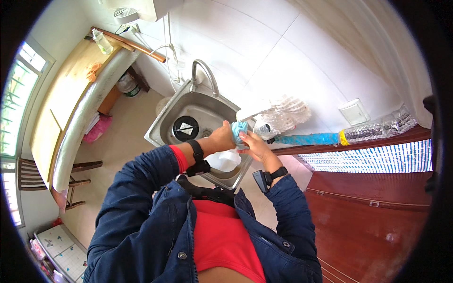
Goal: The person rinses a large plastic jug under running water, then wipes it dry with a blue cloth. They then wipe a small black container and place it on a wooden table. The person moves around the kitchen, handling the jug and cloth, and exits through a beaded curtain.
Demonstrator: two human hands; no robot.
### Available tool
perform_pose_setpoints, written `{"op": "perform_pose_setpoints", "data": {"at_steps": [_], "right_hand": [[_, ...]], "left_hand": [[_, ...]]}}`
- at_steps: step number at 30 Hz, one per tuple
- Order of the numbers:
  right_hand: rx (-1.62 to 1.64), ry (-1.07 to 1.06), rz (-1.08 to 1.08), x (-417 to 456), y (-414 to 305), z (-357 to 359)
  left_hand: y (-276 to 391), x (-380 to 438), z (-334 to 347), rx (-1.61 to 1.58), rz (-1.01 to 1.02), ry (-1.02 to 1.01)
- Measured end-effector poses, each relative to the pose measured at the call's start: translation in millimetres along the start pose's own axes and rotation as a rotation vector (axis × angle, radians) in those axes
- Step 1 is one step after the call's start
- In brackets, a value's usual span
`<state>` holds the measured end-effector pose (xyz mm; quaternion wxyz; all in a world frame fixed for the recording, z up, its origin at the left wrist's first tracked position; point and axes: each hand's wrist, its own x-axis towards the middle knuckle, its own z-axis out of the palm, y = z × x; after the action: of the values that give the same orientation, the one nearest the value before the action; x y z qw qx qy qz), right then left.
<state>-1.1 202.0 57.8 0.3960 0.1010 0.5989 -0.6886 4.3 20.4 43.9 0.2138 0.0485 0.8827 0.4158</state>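
Observation:
A light blue cloth [239,130] is bunched up between my two hands, above the right side of a stainless steel sink [180,102]. My left hand [223,137] is closed around the cloth's left side. On its right side, my right hand [255,145] grips it with thumb and fingers. Below my hands, a translucent white plastic container [223,161] sits in the front part of the basin, partly hidden by my left forearm. A round black object [185,128] with a white label lies at the basin's left.
A curved metal faucet [205,72] rises behind the basin. White netted material [288,113] lies right of the sink, beside a long wrapped roll [308,139] along the wall. Leftward stands a wooden table [67,85] with a clear bottle [102,41] and an orange cloth [93,71].

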Motion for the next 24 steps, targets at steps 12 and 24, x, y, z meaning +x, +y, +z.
{"op": "perform_pose_setpoints", "data": {"at_steps": [12,24], "right_hand": [[0.01,0.06,-0.452,-43.2,16.2,6.7],[-0.593,0.063,-0.84,-41.0,13.5,96.7]], "left_hand": [[-19.4,-35.8,28.0,0.109,0.05,0.491],[1.4,-88.4,52.1,0.699,-0.015,0.632]]}}
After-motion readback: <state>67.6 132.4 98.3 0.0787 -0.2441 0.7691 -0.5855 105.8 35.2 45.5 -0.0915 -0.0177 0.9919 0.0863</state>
